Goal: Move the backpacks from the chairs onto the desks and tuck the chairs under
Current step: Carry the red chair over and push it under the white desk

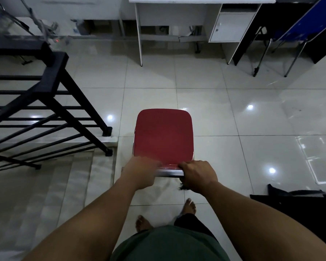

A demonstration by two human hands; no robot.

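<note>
A red-seated chair (164, 136) with a chrome frame stands on the tiled floor right in front of me, its seat bare. My left hand (141, 172) grips the left end of the chair's backrest top. My right hand (198, 174) grips the right end of the same backrest. A white desk (201, 0) stands at the far wall, straight ahead of the chair, with open floor between them. No backpack shows on the chair or on the visible strip of desk.
A black metal stair railing (51, 102) runs along the left, with steps (45, 185) dropping beside it. A white cabinet (231, 27) sits under the desk's right side. A blue chair (299, 29) stands at the back right. Dark items (299, 200) lie on the floor at right.
</note>
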